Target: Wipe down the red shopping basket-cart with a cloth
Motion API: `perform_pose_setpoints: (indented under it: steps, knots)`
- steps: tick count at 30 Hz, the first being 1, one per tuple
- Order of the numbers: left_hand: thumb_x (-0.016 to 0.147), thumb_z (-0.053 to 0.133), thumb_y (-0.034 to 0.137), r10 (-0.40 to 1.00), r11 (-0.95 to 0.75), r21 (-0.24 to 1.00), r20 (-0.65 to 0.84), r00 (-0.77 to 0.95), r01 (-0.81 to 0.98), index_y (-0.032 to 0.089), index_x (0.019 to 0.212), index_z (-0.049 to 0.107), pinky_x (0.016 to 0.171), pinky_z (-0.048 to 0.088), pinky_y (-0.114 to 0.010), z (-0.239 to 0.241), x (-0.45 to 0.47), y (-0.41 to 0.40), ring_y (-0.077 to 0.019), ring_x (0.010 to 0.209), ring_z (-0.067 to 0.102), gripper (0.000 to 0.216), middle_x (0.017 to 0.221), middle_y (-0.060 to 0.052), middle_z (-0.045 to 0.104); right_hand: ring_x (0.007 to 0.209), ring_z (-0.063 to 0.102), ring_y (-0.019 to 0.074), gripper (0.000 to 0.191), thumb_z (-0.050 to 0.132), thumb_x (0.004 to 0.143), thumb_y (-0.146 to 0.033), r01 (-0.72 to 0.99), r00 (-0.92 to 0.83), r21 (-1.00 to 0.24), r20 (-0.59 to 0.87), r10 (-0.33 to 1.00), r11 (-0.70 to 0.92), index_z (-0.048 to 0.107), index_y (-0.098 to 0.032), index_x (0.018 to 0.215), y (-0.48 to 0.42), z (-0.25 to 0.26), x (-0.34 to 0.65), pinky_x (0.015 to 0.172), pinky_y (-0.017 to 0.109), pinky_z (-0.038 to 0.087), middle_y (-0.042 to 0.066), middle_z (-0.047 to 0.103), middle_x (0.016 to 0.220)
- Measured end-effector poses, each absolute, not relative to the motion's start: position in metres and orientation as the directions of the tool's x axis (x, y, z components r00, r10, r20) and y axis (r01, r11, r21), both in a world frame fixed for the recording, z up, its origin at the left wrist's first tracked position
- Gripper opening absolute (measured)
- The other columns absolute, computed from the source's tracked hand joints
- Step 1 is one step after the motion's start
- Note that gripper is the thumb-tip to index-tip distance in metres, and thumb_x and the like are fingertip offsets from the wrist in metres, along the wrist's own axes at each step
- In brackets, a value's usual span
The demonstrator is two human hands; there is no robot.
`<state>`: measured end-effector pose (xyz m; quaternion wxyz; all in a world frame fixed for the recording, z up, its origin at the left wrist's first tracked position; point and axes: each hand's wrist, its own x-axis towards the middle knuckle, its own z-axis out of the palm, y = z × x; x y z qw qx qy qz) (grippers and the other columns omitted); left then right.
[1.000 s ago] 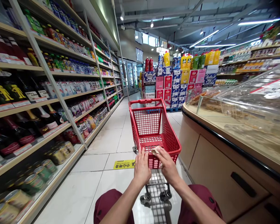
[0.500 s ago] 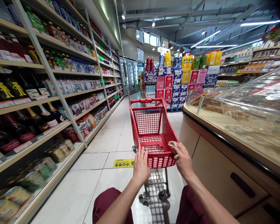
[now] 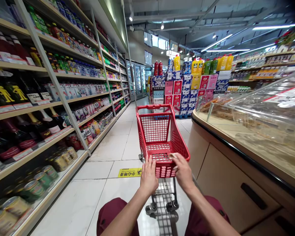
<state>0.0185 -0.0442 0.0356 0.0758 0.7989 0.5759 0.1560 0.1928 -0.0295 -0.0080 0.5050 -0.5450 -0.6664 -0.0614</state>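
A small red plastic shopping cart (image 3: 143, 131) stands in front of me, its mesh basket holding nothing visible. My left hand (image 3: 149, 175) lies on the near left corner of the basket, fingers stretched out over the rim. At the near rim, right of the middle, my right hand (image 3: 183, 172) is closed on a pale cloth (image 3: 172, 155). Only a little of the cloth shows past the fingers, and it touches the rim. Below the basket are thin grey legs and dark caster wheels (image 3: 172, 206).
Drink shelves (image 3: 76, 98) line the left side. A glass-topped food counter (image 3: 236, 164) stands close on the right. Stacked drink cartons (image 3: 178, 95) with bottles on top rise behind the cart. A yellow floor sticker (image 3: 129, 172) lies on the white tiles. My knees flank the cart.
My right hand has moved left along the near rim with the cloth, from the right corner towards the middle. My left hand has stayed at its corner.
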Motion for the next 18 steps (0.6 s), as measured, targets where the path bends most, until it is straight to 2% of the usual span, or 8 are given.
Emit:
perform_pose_setpoints:
  steps: [2,4,8,9,10,13,15,18]
  knots:
    - [0.062,0.043,0.002,0.945,-0.322,0.293,0.162,0.285,0.900,0.013,0.135,0.028,0.110,0.014,-0.044,0.035,0.018,-0.044,-0.0220,0.136,0.003,0.075,0.148,-0.008,0.013,0.119,0.044,0.0194,0.055,0.035,0.067,0.001,0.750,-0.053,-0.410,0.745,0.665,0.519,0.061,-0.022,0.109,-0.030,-0.007,0.179,0.097,0.041,0.041,0.006,0.054,0.122]
    - [0.062,0.042,0.001,0.942,-0.328,0.284,0.165,0.291,0.901,0.015,0.135,0.029,0.110,0.013,-0.045,0.036,0.016,-0.044,-0.0214,0.136,0.004,0.075,0.148,-0.007,0.014,0.117,0.045,0.0188,0.053,0.036,0.068,0.000,0.732,-0.100,-0.390,0.750,0.653,0.559,0.061,-0.023,0.109,-0.029,-0.006,0.181,0.096,0.040,0.042,0.006,0.056,0.120]
    - [0.063,0.043,0.002,0.938,-0.341,0.279,0.167,0.304,0.898,0.015,0.134,0.030,0.110,0.014,-0.045,0.037,0.015,-0.045,-0.0214,0.136,0.003,0.074,0.148,-0.007,0.014,0.116,0.046,0.0225,0.049,0.037,0.072,-0.004,0.813,0.175,-0.475,0.750,0.638,0.336,0.061,-0.023,0.110,-0.026,-0.009,0.211,0.096,0.048,0.040,0.007,0.057,0.117]
    - [0.062,0.043,0.002,0.939,-0.338,0.282,0.167,0.301,0.898,0.015,0.134,0.029,0.110,0.014,-0.044,0.037,0.016,-0.045,-0.0216,0.136,0.002,0.074,0.148,-0.007,0.014,0.118,0.044,0.0233,0.049,0.037,0.072,-0.004,0.821,0.198,-0.479,0.750,0.631,0.310,0.060,-0.022,0.111,-0.027,-0.011,0.214,0.096,0.049,0.039,0.008,0.056,0.118]
    - [0.062,0.043,0.002,0.940,-0.334,0.285,0.166,0.297,0.898,0.014,0.134,0.029,0.110,0.014,-0.044,0.037,0.017,-0.045,-0.0218,0.136,0.002,0.074,0.148,-0.008,0.014,0.120,0.042,0.0235,0.050,0.036,0.071,-0.004,0.823,0.186,-0.468,0.758,0.625,0.323,0.060,-0.021,0.112,-0.029,-0.013,0.211,0.097,0.049,0.038,0.008,0.055,0.121]
    - [0.062,0.043,0.002,0.946,-0.319,0.286,0.156,0.285,0.903,0.013,0.134,0.029,0.110,0.015,-0.044,0.037,0.018,-0.045,-0.0221,0.136,0.002,0.074,0.148,-0.009,0.016,0.124,0.037,0.0204,0.055,0.034,0.070,0.001,0.769,-0.018,-0.372,0.800,0.600,0.520,0.058,-0.021,0.114,-0.036,-0.019,0.190,0.099,0.045,0.038,0.007,0.051,0.126]
    - [0.062,0.042,0.001,0.946,-0.320,0.282,0.151,0.287,0.905,0.013,0.134,0.030,0.110,0.014,-0.044,0.038,0.017,-0.045,-0.0217,0.136,0.003,0.074,0.147,-0.009,0.016,0.124,0.038,0.0188,0.057,0.034,0.070,0.001,0.734,-0.082,-0.341,0.814,0.575,0.587,0.057,-0.023,0.115,-0.038,-0.019,0.184,0.100,0.043,0.038,0.006,0.052,0.125]
    - [0.062,0.043,0.001,0.944,-0.324,0.282,0.157,0.290,0.903,0.015,0.134,0.030,0.110,0.014,-0.044,0.037,0.016,-0.045,-0.0214,0.136,0.002,0.074,0.148,-0.007,0.014,0.120,0.042,0.0198,0.053,0.036,0.071,-0.003,0.786,0.096,-0.433,0.791,0.604,0.442,0.057,-0.024,0.115,-0.033,-0.015,0.199,0.099,0.045,0.038,0.005,0.054,0.122]
